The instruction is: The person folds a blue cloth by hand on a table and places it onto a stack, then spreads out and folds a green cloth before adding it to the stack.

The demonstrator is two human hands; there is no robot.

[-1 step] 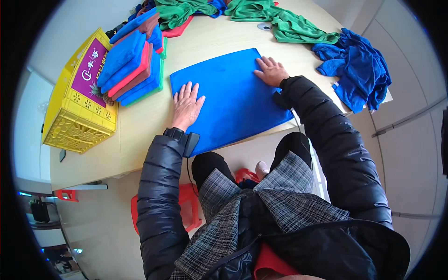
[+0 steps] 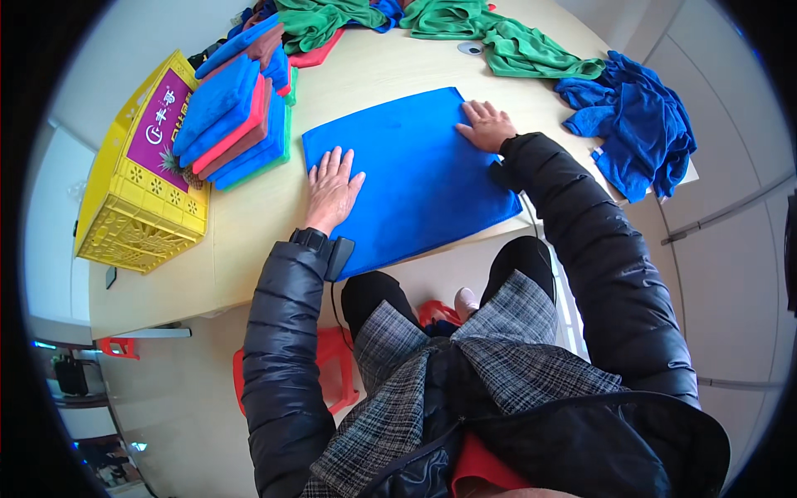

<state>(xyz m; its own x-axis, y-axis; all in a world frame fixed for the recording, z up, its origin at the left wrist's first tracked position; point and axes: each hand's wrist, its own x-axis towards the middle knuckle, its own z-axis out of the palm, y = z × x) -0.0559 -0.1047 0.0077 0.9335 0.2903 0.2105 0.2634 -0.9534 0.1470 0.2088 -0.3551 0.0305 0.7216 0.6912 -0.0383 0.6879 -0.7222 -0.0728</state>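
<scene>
A blue towel [image 2: 407, 178] lies spread flat on the table before me, its near edge along the table's front edge. My left hand [image 2: 334, 187] rests palm down on its left side, fingers stretched out. At the far right edge of the cloth, my right hand [image 2: 488, 127] lies flat with its fingers extended, partly on the towel and partly on the tabletop. Neither hand grips anything.
Folded blue, red, brown and green towels [image 2: 226, 108] are stacked at the left, against a yellow plastic crate [image 2: 145, 216]. Crumpled green cloths [image 2: 531, 50] and a blue one [image 2: 639, 124] lie at the far and right sides. A red stool [image 2: 336, 365] stands below the table [image 2: 249, 249].
My right hand has slid very slightly to the right along the towel's edge. The left hand and the towel look the same.
</scene>
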